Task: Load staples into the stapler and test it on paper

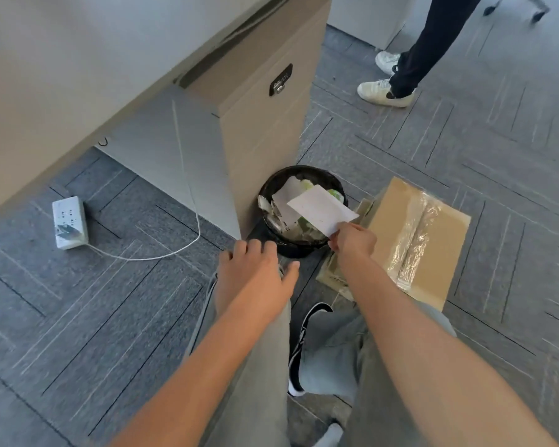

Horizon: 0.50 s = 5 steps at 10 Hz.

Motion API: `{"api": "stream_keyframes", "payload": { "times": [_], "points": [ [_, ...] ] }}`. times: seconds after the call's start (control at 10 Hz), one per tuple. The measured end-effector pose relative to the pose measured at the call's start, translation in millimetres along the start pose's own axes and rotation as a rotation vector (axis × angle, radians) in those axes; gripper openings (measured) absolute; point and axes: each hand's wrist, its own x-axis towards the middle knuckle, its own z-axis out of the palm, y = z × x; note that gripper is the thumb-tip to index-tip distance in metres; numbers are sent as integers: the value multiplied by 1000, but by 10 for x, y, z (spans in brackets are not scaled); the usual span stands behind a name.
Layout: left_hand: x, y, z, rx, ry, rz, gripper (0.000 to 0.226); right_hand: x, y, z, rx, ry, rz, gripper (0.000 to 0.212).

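- The paper is a white rectangular sheet, held above the bin; its long axis runs from about 10 o'clock to 4 o'clock, with the free end toward 10 o'clock over the bin's mouth.
- The right hand pinches the paper's 4 o'clock corner between thumb and fingertips, the other fingers curled in; the sheet lies nearly flat, tilted slightly.
- The left hand is at 9 o'clock of the right hand, palm down, fingers loosely spread and holding nothing; it hovers over the person's grey trouser leg.
- The bin is round and black, lined with a dark bag, and holds crumpled white and green scraps; it stands touching the foot of a tan cabinet at its 11 o'clock.
- A taped cardboard box lies just beside the bin at 3 o'clock, with a smaller box under the right forearm.
- A white power strip sits well apart at 9 o'clock on the grey carpet, its cord running up along the cabinet.
- A black-and-white shoe shows between the person's legs at 6 o'clock.
- Another person's legs and white shoes stand at 1 o'clock.
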Motion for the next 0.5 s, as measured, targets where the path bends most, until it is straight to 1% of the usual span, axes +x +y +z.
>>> {"api": "stream_keyframes", "payload": {
  "times": [0.2, 0.3, 0.4, 0.5],
  "points": [
    [21, -22, 29, -39, 33, -26, 59, 310, 114, 282, -106, -194, -23, 7],
    [32, -12, -2, -43, 26, -36, 58, 346, 195, 385, -105, -271, 102, 39],
    [32, 2, -27, -33, 15, -45, 58, 280, 192, 394, -132, -280, 100, 36],
    [33, 13, -31, -15, 10, -54, 61, 176, 135, 329, -141, -293, 63, 22]
  ]
}}
